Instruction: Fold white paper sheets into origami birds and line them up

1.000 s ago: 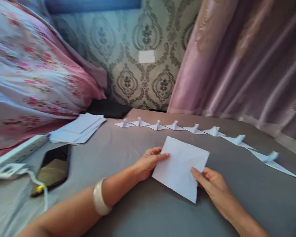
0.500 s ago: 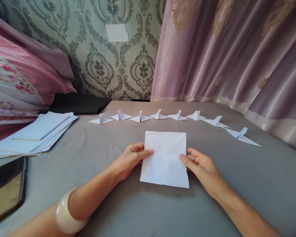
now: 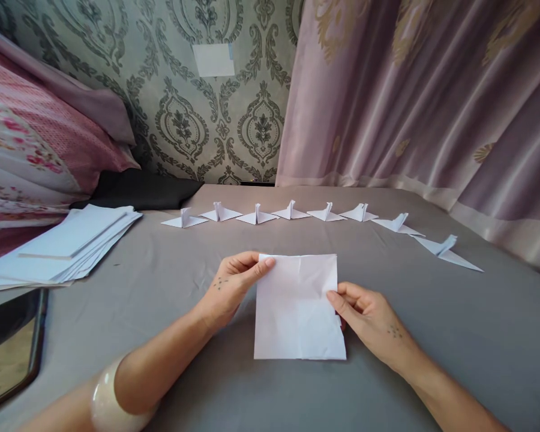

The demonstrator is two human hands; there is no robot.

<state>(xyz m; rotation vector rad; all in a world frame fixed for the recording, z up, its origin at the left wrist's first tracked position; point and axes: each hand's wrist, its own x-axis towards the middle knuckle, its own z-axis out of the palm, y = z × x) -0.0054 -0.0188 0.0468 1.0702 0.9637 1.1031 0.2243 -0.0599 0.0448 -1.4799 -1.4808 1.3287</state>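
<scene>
A white sheet of paper (image 3: pixel 297 312), nearly square with a faint crease down its middle, is held up in front of me. My left hand (image 3: pixel 236 285) pinches its upper left corner, thumb on the near face and fingers behind. On the right edge, about halfway up, my right hand (image 3: pixel 364 309) grips it between thumb and fingers. The lower right edge looks uneven, with a small flap showing beside it. Beyond the hands, several folded white paper figures (image 3: pixel 258 216) stand in a curved row.
A stack of white paper (image 3: pixel 58 246) lies at the left. Nearer me is a dark-framed tablet-like device (image 3: pixel 38 342), partly cut off. A black cloth-like item (image 3: pixel 139 189) sits behind the stack. Grey fabric covers the surface (image 3: pixel 162 264); a pink-mauve curtain (image 3: pixel 387 108) hangs at the right.
The sheet has come lower and slightly nearer. My left hand has shifted up its left edge to the top corner, while my right hand keeps its grip on the right edge.
</scene>
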